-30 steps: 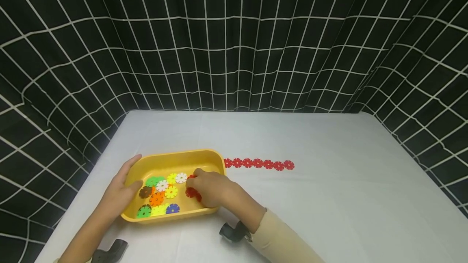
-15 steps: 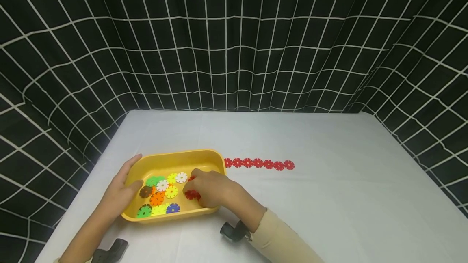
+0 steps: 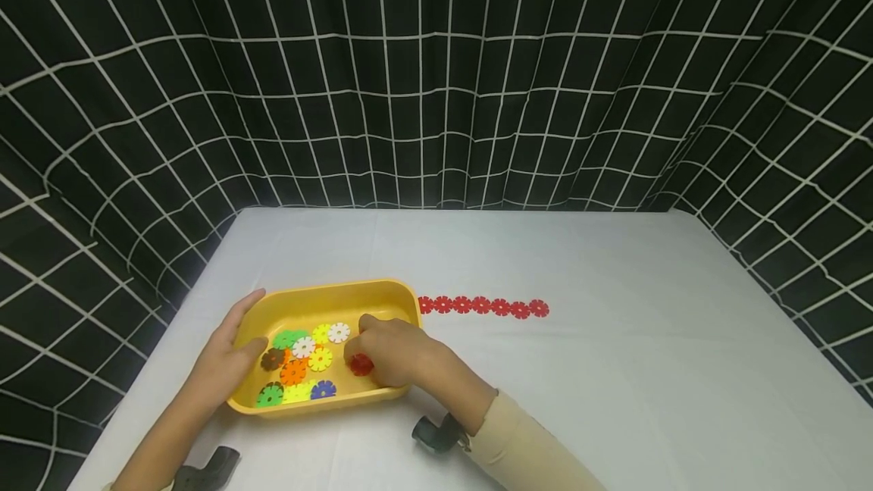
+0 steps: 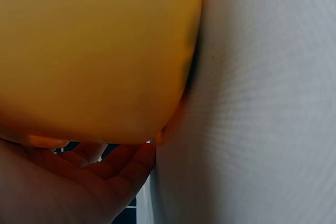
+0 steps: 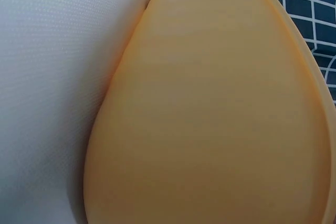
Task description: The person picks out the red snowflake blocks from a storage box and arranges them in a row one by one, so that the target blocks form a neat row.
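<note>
My right hand (image 3: pixel 392 351) is down inside the yellow tray (image 3: pixel 327 296), fingers curled round a red disc (image 3: pixel 361 364) that I pinch near the tray's right end, low over the floor; whether the disc has left the floor I cannot tell. My left hand (image 3: pixel 228 354) rests against the tray's left wall, fingers fairly straight along the rim and thumb hooked over the edge, holding nothing else. From the left wrist view the tray's outer wall (image 4: pixel 100 51) fills most of the picture, with my palm (image 4: pixel 73 182) pressed under its corner and the white table (image 4: pixel 262 103) beside it. The right wrist view shows only the tray's rounded outside (image 5: pixel 210 114) against the table. Loose discs lie in the tray to the left of the red one: a white (image 3: pixel 338 332), a yellow (image 3: pixel 319 358), an orange (image 3: pixel 292 372), a green (image 3: pixel 270 395), a blue (image 3: pixel 322 389) and a brown (image 3: pixel 272 358). Just right of the tray, a row of red discs (image 3: pixel 481 305) lies linked in a line on the table.
</note>
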A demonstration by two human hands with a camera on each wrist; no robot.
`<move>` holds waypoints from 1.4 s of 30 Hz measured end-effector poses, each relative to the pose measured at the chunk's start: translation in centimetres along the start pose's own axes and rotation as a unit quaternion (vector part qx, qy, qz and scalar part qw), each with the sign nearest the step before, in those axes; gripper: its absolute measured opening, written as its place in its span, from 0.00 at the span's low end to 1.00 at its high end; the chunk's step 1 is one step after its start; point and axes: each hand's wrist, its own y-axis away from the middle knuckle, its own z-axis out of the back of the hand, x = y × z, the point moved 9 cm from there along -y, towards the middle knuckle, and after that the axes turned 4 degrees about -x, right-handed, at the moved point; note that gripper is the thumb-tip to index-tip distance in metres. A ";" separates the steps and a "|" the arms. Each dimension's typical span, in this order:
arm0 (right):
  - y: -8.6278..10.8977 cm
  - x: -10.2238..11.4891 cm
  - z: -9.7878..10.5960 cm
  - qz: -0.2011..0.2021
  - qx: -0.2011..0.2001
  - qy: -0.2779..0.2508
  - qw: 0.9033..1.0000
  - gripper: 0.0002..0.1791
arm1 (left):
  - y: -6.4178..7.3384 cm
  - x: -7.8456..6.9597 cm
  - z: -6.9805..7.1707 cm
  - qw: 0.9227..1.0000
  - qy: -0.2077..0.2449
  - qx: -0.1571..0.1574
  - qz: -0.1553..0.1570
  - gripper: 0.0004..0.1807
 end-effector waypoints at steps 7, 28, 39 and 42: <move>-0.1 0.0 -0.1 -0.001 -0.004 0.005 1.000 0.16 | 0.0 -0.2 0.0 1.000 -0.005 0.001 0.001 0.42; -0.2 -0.5 -0.1 -0.036 0.001 -0.011 0.999 0.11 | 0.0 -0.1 0.1 1.000 -0.007 -0.002 -0.001 0.42; -0.2 -0.4 -0.1 -0.034 -0.003 0.007 0.999 0.11 | 0.0 0.0 0.0 1.000 -0.005 0.003 0.003 0.41; -0.2 -0.3 0.0 -0.031 -0.004 0.012 0.999 0.10 | 0.0 0.0 0.0 1.000 -0.006 0.003 0.003 0.41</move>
